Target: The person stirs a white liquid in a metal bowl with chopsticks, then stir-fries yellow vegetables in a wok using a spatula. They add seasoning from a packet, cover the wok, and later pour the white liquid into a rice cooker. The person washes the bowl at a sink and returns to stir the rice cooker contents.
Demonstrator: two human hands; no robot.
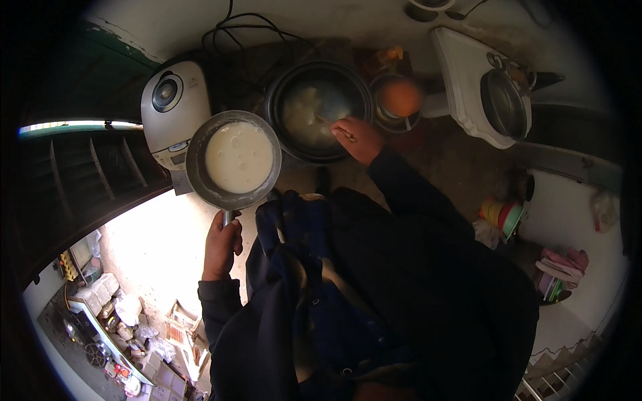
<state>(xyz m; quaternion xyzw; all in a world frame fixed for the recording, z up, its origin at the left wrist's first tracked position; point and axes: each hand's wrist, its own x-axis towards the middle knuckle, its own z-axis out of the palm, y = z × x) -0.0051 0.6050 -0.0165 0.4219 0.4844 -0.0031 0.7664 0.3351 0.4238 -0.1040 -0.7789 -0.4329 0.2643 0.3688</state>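
Observation:
My left hand [222, 245] grips the handle of a grey metal saucepan [194, 168]. A creamy white liquid [239, 158] with several bubbles lies in the saucepan, which I hold beside a large dark pot [346, 82]. My right hand [361, 140] is over the pot's near right rim, closed around a thin utensil [345, 133], perhaps chopsticks. The far end of this utensil points down into the pot. Pale, cloudy contents [303, 110] show inside the pot, partly blurred.
A rice cooker [175, 110] stands left of the pot, with black cables [251, 17] behind. To the right sit a bowl [388, 122] with an orange round thing [401, 97] over it and a white panel [459, 85] bearing a metal pan [501, 108]. Coloured basins [501, 215] lie farther right.

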